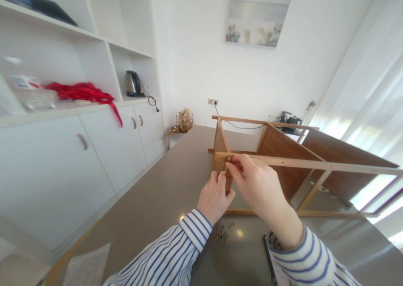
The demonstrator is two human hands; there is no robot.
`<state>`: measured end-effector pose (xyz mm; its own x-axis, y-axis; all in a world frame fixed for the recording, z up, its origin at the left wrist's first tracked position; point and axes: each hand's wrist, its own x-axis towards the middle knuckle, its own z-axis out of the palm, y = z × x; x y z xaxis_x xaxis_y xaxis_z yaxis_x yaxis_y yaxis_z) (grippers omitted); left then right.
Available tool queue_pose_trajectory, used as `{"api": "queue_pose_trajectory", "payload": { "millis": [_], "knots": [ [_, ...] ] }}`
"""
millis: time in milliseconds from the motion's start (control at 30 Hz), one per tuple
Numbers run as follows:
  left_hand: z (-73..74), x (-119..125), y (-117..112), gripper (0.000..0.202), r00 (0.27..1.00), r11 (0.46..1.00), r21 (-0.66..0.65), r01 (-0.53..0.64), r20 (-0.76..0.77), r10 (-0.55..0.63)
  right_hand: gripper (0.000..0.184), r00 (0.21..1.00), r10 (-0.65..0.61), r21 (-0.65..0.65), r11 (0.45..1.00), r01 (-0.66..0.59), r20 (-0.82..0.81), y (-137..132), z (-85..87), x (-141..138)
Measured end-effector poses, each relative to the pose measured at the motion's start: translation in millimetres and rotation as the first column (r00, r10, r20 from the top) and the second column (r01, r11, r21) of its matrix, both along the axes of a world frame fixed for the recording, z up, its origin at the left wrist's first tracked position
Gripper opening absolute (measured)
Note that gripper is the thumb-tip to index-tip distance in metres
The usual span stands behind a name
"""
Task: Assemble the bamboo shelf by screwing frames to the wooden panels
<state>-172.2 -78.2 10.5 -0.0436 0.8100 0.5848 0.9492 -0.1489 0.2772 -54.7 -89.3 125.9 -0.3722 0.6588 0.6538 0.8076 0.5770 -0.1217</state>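
A wooden shelf rack [302, 163] lies on its side on the table, its long rail running off to the right. My left hand [215, 197] is closed around the edge of the end board, just below the rail's near end. Right beside it, my right hand [256, 183] pinches a small metal screw [229, 158] between thumb and fingertips at the rail's end. My fingers partly cover the screw, so how deep it sits cannot be seen. Several loose screws [223, 234] lie in a small pile on the table below my hands.
The grey-brown table [151, 219] holds a clear plastic bag [88, 266] at front left and a dark-edged flat item [269, 252] under my right forearm. White cabinets [103, 151] with a kettle [134, 84] line the left. Dried plants [182, 121] stand beyond the table.
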Motion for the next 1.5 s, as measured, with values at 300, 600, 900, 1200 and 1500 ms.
{"api": "queue_pose_trajectory", "payload": {
  "millis": [300,600,900,1200,1500],
  "knots": [
    [0.9,-0.2,-1.4,0.037,0.998,0.998,0.051,-0.036,-0.043,0.038,0.023,0.998,-0.049,-0.16,0.986,0.04,-0.05,-25.1,-44.6,102.7],
    [1.9,1.4,1.9,0.031,0.995,0.995,0.048,-0.093,-0.044,0.095,0.034,0.79,-0.586,-0.493,0.641,0.589,0.182,-57.6,-134.0,301.0],
    [6.3,3.8,1.2,0.03,0.993,0.992,0.031,-0.119,-0.01,0.12,0.045,0.809,-0.509,-0.645,0.519,0.561,0.294,-61.3,-155.4,263.7],
    [2.7,0.6,0.9,0.037,0.993,0.995,0.062,-0.077,-0.09,0.082,0.029,0.777,-0.342,-0.539,0.571,0.619,0.529,-45.2,-160.1,243.1],
    [-0.5,0.0,1.4,0.039,0.993,0.994,0.083,-0.066,-0.091,0.074,0.017,0.795,-0.277,-0.464,0.69,0.556,0.54,-36.5,-146.1,235.0]
  ]
}}
